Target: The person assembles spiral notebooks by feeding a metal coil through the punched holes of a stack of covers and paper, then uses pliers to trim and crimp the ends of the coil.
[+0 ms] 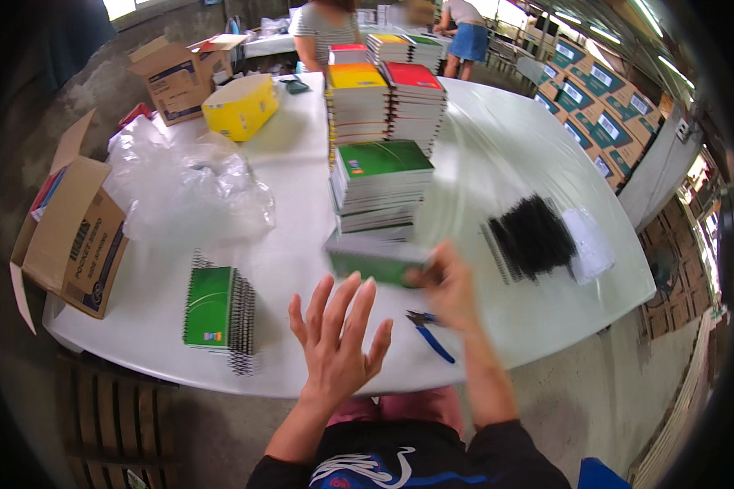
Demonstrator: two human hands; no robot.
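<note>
My right hand (450, 289) is closed on the right end of a small green notebook (371, 262), which is smeared by motion in front of the green notebook stack (383, 169). My left hand (334, 346) is held up near the table's front edge, fingers spread, with nothing in it. Below my right hand lie blue-handled cutting pliers (432, 334), their jaws pointing away. To the left sits a pile of spiral-bound green notebooks (208, 308) with black wire coils along its side. On the right is a heap of loose black spiral coils (533, 239).
Tall stacks of yellow-covered notebooks (356, 102) and red-covered notebooks (414, 98) stand behind the green ones. Clear plastic bags (192, 183), a yellow bundle (240, 106) and open cardboard boxes (77, 232) line the left. A person in a striped shirt (326, 33) stands beyond the table.
</note>
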